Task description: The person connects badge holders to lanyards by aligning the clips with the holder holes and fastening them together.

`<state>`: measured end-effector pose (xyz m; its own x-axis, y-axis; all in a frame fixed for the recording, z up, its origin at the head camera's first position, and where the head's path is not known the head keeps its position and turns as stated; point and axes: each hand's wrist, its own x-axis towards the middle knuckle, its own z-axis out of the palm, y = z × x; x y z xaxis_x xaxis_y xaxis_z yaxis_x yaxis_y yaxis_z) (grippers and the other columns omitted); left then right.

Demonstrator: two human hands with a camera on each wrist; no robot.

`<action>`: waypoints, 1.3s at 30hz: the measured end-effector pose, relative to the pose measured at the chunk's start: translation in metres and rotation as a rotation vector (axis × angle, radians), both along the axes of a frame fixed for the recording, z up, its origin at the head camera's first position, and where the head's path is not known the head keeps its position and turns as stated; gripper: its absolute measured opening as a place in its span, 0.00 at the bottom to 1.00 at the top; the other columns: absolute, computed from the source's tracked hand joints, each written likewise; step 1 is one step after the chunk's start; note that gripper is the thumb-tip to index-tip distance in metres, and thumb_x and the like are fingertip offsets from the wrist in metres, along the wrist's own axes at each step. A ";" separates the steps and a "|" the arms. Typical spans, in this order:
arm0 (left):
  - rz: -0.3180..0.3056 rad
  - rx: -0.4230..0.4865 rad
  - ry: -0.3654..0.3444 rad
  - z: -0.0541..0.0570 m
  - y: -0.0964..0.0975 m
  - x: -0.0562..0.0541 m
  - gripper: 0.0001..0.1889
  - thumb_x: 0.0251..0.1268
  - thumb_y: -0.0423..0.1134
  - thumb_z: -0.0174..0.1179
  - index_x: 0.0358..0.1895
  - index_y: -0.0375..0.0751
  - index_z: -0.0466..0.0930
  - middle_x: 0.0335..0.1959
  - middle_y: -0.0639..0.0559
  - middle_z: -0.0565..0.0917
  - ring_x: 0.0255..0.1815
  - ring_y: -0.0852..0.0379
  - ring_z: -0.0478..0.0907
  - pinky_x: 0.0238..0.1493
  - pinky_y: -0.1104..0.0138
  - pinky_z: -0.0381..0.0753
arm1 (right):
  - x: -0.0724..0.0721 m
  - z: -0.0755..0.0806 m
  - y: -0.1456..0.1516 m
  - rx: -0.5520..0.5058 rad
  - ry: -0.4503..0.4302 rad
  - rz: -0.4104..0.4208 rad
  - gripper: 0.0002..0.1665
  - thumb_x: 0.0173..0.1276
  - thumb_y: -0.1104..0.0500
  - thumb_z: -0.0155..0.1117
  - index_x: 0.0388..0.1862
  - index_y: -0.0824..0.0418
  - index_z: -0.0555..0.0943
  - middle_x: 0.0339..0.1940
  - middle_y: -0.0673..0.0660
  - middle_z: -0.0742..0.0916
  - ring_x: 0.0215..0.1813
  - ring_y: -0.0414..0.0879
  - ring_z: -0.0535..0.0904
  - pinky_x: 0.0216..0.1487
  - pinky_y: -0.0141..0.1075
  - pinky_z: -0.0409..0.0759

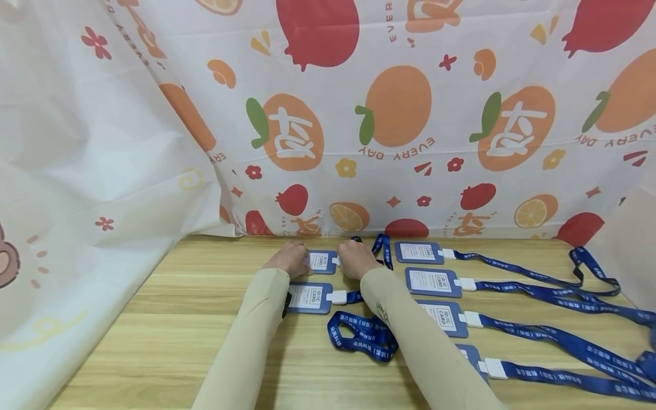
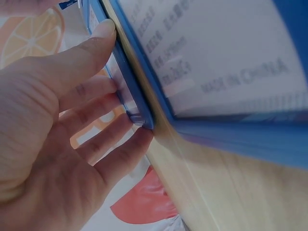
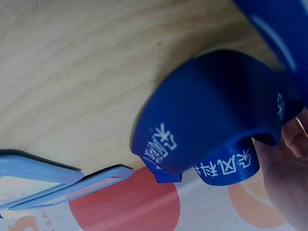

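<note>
In the head view, my left hand (image 1: 288,259) holds the left end of the far blue ID card holder (image 1: 322,262). The left wrist view shows the thumb on that holder's (image 2: 136,91) face and the other fingertips along its edge. My right hand (image 1: 357,260) is at the holder's other end, over its white clip, with fingers curled on the blue lanyard (image 1: 381,247). White lettering shows on the looped lanyard (image 3: 202,110) in the right wrist view, where part of the hand is out of frame. A second card holder (image 1: 310,298) lies just nearer, its bunched lanyard (image 1: 364,336) below the right forearm.
To the right, several card holders (image 1: 433,282) lie in a column on the wooden table (image 1: 169,336), their lanyards (image 1: 553,296) stretching rightward. A fruit-print cloth (image 1: 328,131) hangs along the table's back edge, and pale cloth (image 1: 102,171) hangs at left.
</note>
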<state>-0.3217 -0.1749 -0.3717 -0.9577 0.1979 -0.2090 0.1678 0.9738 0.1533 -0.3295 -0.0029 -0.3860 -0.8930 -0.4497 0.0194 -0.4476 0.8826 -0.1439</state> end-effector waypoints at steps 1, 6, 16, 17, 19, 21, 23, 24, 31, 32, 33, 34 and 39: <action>0.003 0.003 0.000 0.000 0.000 0.000 0.19 0.65 0.39 0.71 0.56 0.34 0.84 0.56 0.41 0.80 0.58 0.44 0.73 0.65 0.53 0.73 | 0.000 0.000 0.000 0.000 0.002 0.002 0.09 0.69 0.65 0.69 0.48 0.63 0.86 0.42 0.57 0.87 0.44 0.48 0.82 0.53 0.40 0.82; -0.002 0.007 0.006 0.000 0.000 0.001 0.19 0.65 0.39 0.71 0.55 0.33 0.84 0.56 0.40 0.80 0.60 0.43 0.73 0.66 0.52 0.72 | 0.002 -0.002 0.000 0.029 0.021 0.016 0.12 0.68 0.64 0.70 0.50 0.64 0.85 0.45 0.58 0.87 0.47 0.49 0.82 0.56 0.41 0.81; -0.022 -0.010 0.029 -0.003 0.002 -0.001 0.18 0.65 0.37 0.71 0.54 0.31 0.84 0.55 0.40 0.80 0.60 0.42 0.74 0.66 0.53 0.72 | 0.002 -0.005 0.003 0.074 0.065 0.034 0.11 0.68 0.64 0.70 0.49 0.65 0.86 0.48 0.59 0.86 0.51 0.52 0.83 0.54 0.43 0.82; -0.019 -0.011 0.028 -0.003 0.003 -0.002 0.18 0.65 0.37 0.71 0.55 0.31 0.84 0.55 0.40 0.80 0.60 0.42 0.74 0.66 0.53 0.72 | 0.002 -0.005 0.003 0.076 0.060 0.032 0.12 0.69 0.64 0.70 0.49 0.65 0.86 0.48 0.59 0.86 0.51 0.52 0.82 0.55 0.43 0.82; -0.016 -0.015 0.019 -0.003 0.004 -0.003 0.19 0.65 0.37 0.71 0.56 0.31 0.84 0.56 0.40 0.80 0.60 0.43 0.73 0.66 0.53 0.72 | 0.001 -0.005 0.004 0.077 0.051 0.026 0.12 0.69 0.64 0.69 0.50 0.65 0.86 0.49 0.59 0.86 0.51 0.52 0.82 0.56 0.43 0.81; -0.013 -0.016 0.011 -0.003 0.005 -0.003 0.20 0.65 0.38 0.71 0.57 0.32 0.83 0.57 0.40 0.80 0.60 0.43 0.73 0.67 0.53 0.72 | 0.001 -0.006 0.005 0.077 0.047 0.020 0.12 0.69 0.64 0.69 0.51 0.65 0.86 0.49 0.59 0.86 0.51 0.51 0.82 0.56 0.43 0.81; -0.013 -0.018 0.010 -0.004 0.006 -0.005 0.20 0.65 0.39 0.71 0.57 0.32 0.83 0.57 0.40 0.80 0.60 0.43 0.73 0.67 0.53 0.72 | 0.000 -0.006 0.005 0.073 0.048 0.016 0.12 0.69 0.64 0.70 0.50 0.64 0.86 0.49 0.58 0.86 0.50 0.51 0.82 0.56 0.43 0.81; -0.014 -0.019 0.009 -0.005 0.007 -0.005 0.21 0.65 0.39 0.71 0.57 0.33 0.83 0.58 0.40 0.80 0.61 0.43 0.73 0.67 0.53 0.72 | 0.000 -0.007 0.006 0.075 0.047 0.015 0.12 0.69 0.63 0.70 0.50 0.64 0.86 0.49 0.58 0.86 0.50 0.51 0.82 0.56 0.43 0.81; -0.018 -0.013 0.007 -0.008 0.007 -0.008 0.19 0.64 0.39 0.72 0.54 0.34 0.85 0.56 0.41 0.80 0.58 0.43 0.74 0.65 0.52 0.73 | 0.002 -0.006 0.007 0.062 0.029 0.013 0.12 0.69 0.65 0.69 0.50 0.64 0.86 0.50 0.58 0.86 0.51 0.51 0.82 0.57 0.43 0.81; -0.018 -0.013 0.004 -0.007 0.007 -0.007 0.18 0.63 0.39 0.72 0.53 0.34 0.85 0.54 0.41 0.81 0.56 0.44 0.75 0.63 0.52 0.75 | 0.003 -0.006 0.006 0.055 0.026 0.017 0.12 0.68 0.65 0.69 0.50 0.64 0.86 0.50 0.58 0.86 0.52 0.51 0.82 0.57 0.43 0.81; -0.013 -0.012 -0.003 -0.006 0.007 -0.007 0.18 0.63 0.38 0.73 0.52 0.34 0.85 0.53 0.41 0.82 0.53 0.45 0.75 0.62 0.53 0.76 | 0.003 -0.005 0.006 0.049 0.022 0.020 0.12 0.68 0.66 0.69 0.50 0.64 0.86 0.49 0.58 0.86 0.52 0.51 0.82 0.57 0.43 0.81; -0.008 -0.010 -0.008 -0.004 0.007 -0.006 0.17 0.62 0.38 0.73 0.52 0.34 0.85 0.52 0.42 0.82 0.51 0.46 0.76 0.60 0.53 0.77 | 0.003 -0.005 0.005 0.043 0.023 0.026 0.11 0.68 0.66 0.69 0.49 0.65 0.86 0.49 0.59 0.86 0.52 0.51 0.82 0.57 0.43 0.81; 0.004 -0.014 -0.021 0.003 0.007 -0.005 0.18 0.61 0.35 0.73 0.53 0.34 0.85 0.50 0.42 0.83 0.46 0.48 0.76 0.57 0.55 0.79 | 0.003 -0.002 0.004 0.021 0.039 0.044 0.10 0.67 0.68 0.69 0.47 0.65 0.86 0.46 0.58 0.87 0.49 0.50 0.83 0.55 0.41 0.81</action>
<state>-0.3272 -0.1676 -0.3686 -0.9538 0.1912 -0.2318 0.1610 0.9765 0.1433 -0.3264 0.0015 -0.3885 -0.8710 -0.4893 0.0446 -0.4911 0.8644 -0.1075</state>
